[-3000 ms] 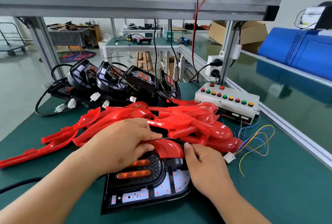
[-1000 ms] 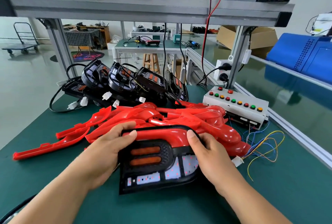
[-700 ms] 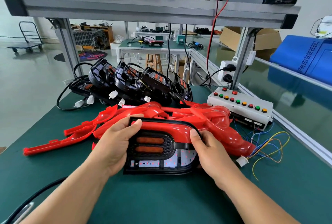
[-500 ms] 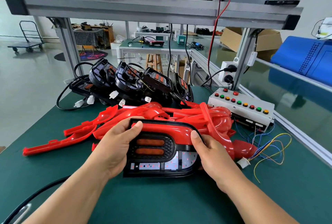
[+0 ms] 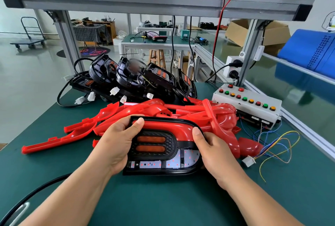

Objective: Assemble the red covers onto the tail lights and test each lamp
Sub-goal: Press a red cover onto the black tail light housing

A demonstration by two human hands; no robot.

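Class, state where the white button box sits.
Head view, right side: the white button box sits behind the coloured wires, right of the red covers.

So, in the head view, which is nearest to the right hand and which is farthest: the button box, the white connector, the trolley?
1. White connector, just to the right of the right hand.
2. Button box, farther back and to the right.
3. Trolley, far back on the left, across the room.

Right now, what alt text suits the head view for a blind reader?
A left hand and a right hand grip a black tail light, thumbs on the red cover fitted along its top. Behind lie loose red covers, more lamps and a button box.
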